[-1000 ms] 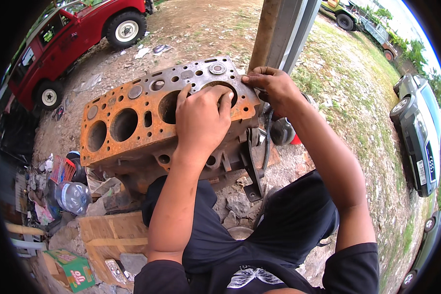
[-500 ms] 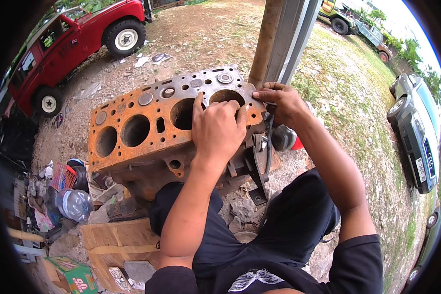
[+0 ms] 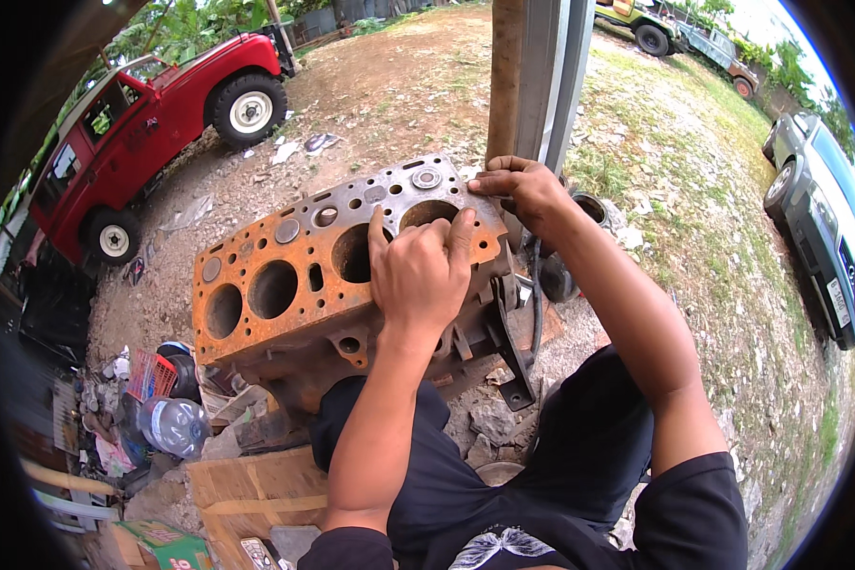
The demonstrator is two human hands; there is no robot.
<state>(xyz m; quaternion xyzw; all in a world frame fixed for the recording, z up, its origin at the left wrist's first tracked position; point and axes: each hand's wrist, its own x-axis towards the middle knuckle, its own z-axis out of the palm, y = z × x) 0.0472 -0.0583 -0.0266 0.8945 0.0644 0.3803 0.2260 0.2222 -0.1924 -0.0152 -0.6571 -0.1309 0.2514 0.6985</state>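
An engine block [image 3: 285,328] stands in front of me, tilted in the picture, its flat top face up. Orange rust covers most of that face; the far right part is bare grey metal. Large cylinder bores and small holes open in it. My left hand [image 3: 420,275] rests on the face between the two right-hand bores, index finger and thumb pointing away, the other fingers curled under. Anything beneath them is hidden. At the block's far right corner, my right hand [image 3: 530,198] presses its fingertips together against the edge; what they pinch, if anything, cannot be made out.
A post [image 3: 532,85] rises just behind the block. A metal bracket [image 3: 505,351] juts from its near right side. Flattened cardboard [image 3: 247,494], a clear plastic bottle [image 3: 175,427] and a red basket [image 3: 150,374] lie at left. Beyond are a red off-road vehicle [image 3: 152,133] and parked cars.
The whole view has shifted slightly. Along the block's right end, my right hand has slid a little farther away from me. My left thumb points farther out; its index finger keeps its place.
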